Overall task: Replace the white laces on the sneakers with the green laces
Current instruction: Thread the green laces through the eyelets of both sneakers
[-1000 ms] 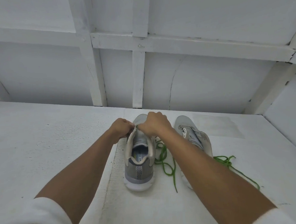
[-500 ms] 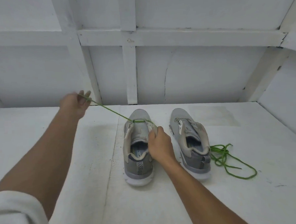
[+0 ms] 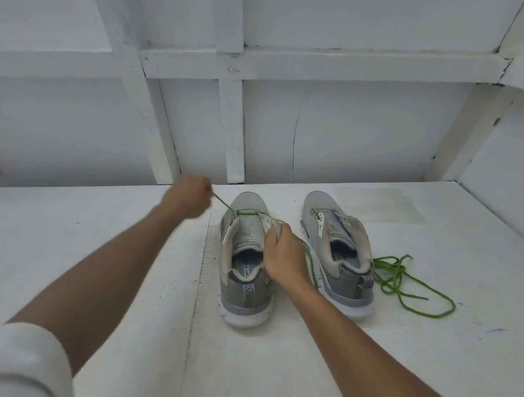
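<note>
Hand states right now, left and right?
Left hand: closed, pinching the green lace.
Right hand: closed, gripping the left sneaker by its upper edge.

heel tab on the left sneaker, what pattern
Dark-and-white chevron stripes on the heel tab, best seen in the head view.

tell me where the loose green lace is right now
In the head view, the loose green lace lies tangled on the white surface at the right, beside the heel of the right sneaker.
</note>
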